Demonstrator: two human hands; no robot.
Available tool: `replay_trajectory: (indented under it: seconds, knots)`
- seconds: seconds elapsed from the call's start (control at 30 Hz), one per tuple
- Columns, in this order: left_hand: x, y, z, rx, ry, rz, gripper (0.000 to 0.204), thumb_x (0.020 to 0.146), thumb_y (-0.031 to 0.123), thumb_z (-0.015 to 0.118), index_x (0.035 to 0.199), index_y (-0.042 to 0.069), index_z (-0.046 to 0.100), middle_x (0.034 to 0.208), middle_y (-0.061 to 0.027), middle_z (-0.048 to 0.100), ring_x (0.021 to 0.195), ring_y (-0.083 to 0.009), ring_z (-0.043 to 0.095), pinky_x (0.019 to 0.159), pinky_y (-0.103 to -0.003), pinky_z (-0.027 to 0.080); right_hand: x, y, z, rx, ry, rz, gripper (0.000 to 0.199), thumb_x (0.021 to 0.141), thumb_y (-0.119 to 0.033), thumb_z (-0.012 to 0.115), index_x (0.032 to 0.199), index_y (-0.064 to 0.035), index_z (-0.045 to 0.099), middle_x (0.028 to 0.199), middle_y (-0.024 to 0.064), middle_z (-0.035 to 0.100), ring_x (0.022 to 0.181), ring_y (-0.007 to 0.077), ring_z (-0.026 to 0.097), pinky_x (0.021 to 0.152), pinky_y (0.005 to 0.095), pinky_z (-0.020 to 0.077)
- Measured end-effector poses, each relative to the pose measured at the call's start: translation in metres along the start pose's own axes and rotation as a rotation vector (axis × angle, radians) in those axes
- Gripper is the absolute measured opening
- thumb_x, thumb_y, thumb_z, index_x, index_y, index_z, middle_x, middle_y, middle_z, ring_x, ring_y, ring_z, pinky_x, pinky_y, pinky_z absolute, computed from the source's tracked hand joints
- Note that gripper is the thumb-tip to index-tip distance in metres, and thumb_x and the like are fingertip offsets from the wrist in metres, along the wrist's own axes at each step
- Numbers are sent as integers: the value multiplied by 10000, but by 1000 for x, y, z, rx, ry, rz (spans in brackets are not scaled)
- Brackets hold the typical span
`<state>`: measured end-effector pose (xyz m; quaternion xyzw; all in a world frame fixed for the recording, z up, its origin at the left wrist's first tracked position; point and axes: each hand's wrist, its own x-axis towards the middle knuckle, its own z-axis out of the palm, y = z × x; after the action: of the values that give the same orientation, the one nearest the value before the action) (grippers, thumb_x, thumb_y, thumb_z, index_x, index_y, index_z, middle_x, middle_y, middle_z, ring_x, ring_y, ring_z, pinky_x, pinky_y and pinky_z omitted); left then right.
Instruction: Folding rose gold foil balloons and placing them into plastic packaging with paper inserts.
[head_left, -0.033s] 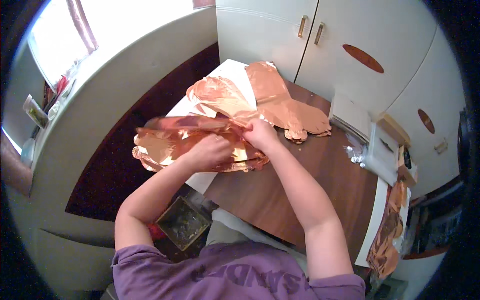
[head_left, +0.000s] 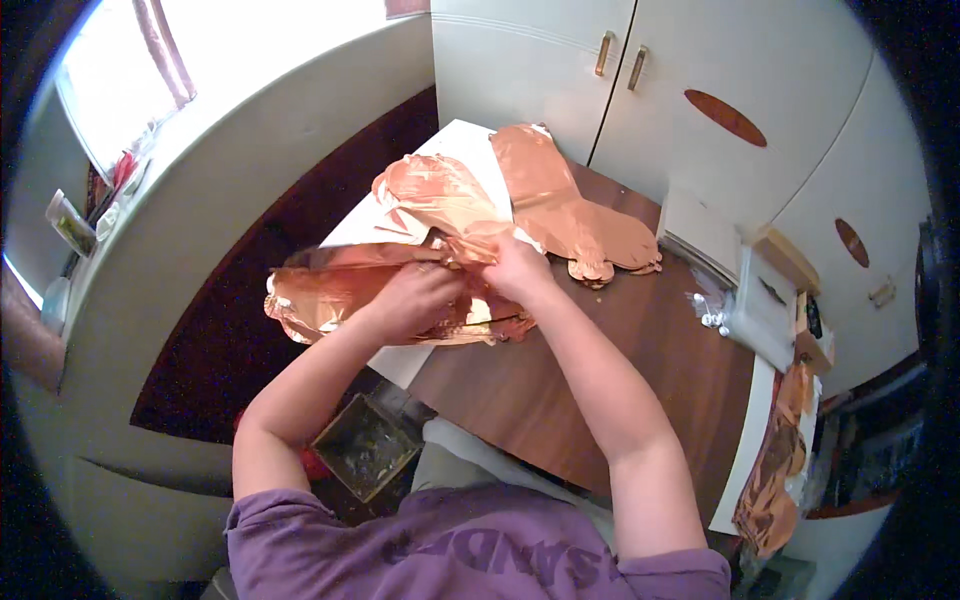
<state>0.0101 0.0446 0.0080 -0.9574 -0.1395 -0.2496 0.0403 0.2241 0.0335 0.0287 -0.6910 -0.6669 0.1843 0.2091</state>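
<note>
Gripping crumpled copper foil (head_left: pixel 330 290) overhanging the table (head_left: pixel 600 390) edge, both hands (head_left: pixel 470 280) clamped together.

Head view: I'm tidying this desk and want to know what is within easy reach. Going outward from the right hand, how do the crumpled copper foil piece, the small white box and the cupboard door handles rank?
1. Crumpled copper foil piece: under the right hand, in its grip.
2. Small white box: on the table's right side.
3. Cupboard door handles: up on the doors beyond the table.
</note>
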Motion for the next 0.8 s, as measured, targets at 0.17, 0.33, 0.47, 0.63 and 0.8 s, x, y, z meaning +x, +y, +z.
replay_trajectory:
  seconds: [0.17,0.33,0.47,0.63,0.8]
  knots:
    - [-7,-9,12,-438,-297,-631,593,816,360,694,1260,7,521,1163,-248,613,1059,-387,599,933,-440,467,5,-54,16,-351,45,-481,605,716,-149,646,1293,-38,500,1225,179,587,1179,335,530,979,467,418]
    - [-17,-10,18,-531,-184,-678,642,789,447,709,1261,38,561,1255,-206,584,1185,-379,536,1008,-448,415,37,-64,48,-75,47,-334,238,737,-95,561,905,-110,730,921,175,689,926,339,657,826,454,507]
    - [-17,-18,25,-642,-138,-860,592,769,239,766,1294,72,548,1263,-125,560,1177,-248,548,1014,-373,427,87,16,-30,545,384,110,195,828,-64,545,904,-3,714,853,168,708,695,293,682,596,403,529]
    - [-25,-50,37,-1372,842,-1190,912,853,124,722,1514,103,93,1439,-175,378,1268,-282,462,1018,-407,447,81,123,-149,705,595,81,315,805,-88,493,1022,12,699,885,134,712,811,196,657,751,336,511]
    - [-56,-67,35,-1446,913,-989,703,857,25,675,1446,5,293,1348,-173,458,1192,-229,522,1047,-362,418,-51,81,-182,326,439,-282,221,916,-25,489,1033,20,670,902,69,700,832,120,610,766,295,498]
